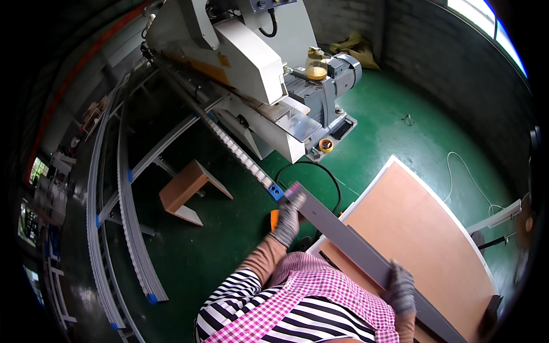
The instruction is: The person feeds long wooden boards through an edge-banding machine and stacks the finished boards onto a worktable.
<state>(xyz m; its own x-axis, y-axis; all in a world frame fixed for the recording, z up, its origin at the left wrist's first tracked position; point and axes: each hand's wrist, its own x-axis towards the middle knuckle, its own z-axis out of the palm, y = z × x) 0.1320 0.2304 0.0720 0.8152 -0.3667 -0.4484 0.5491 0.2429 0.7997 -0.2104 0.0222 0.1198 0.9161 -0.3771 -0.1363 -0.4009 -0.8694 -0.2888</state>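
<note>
- Grey and long, the narrow panel (354,243) lies slanted in front of me, from the far left down to the near right, over a big brown board (423,228) with white edges.
- My left hand (287,217), in a grey knit glove, grips the far end of the panel; the fingers are curled around its edge, pressed together.
- My right hand (402,288), also gloved, holds the panel near its lower part, the fingers wrapped over the top edge.
- The far end of the panel is just beside the blue end (275,191) of a white roller track (237,151).
- This track leads to a white machine (251,63) with a grey motor (334,74), far from me.
- A wooden stool (186,191) stands on the green floor (229,240) at the left.
</note>
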